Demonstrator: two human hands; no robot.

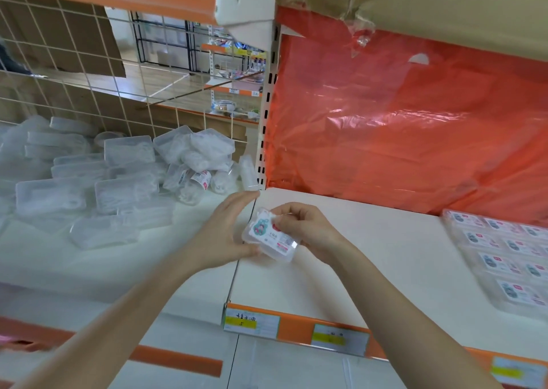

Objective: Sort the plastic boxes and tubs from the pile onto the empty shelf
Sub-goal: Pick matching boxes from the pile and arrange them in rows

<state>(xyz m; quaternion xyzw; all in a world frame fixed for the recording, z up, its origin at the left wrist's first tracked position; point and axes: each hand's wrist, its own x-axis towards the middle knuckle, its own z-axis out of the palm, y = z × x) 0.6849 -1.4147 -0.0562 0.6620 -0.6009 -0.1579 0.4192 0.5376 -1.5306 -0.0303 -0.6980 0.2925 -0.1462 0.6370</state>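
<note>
While pinched at its upper edge by curled fingers of right hand (308, 231), small clear box (268, 236) with printed label up, tilted, over the seam between two white shelves. Left hand (228, 234) against box's left side, fingers straight, thumb touching lower corner, no wrap round it. Back left on left shelf (89, 267), jumbled pile of clear plastic boxes and tubs (103, 175). On right shelf (370, 255), well apart at far right, flat rows of labelled boxes (504, 249). Orange plastic sheet (415, 122) behind right shelf; wire grid (74, 71) behind pile. Yellow-marked price tags (252, 323) on orange shelf edge, below hands.
</note>
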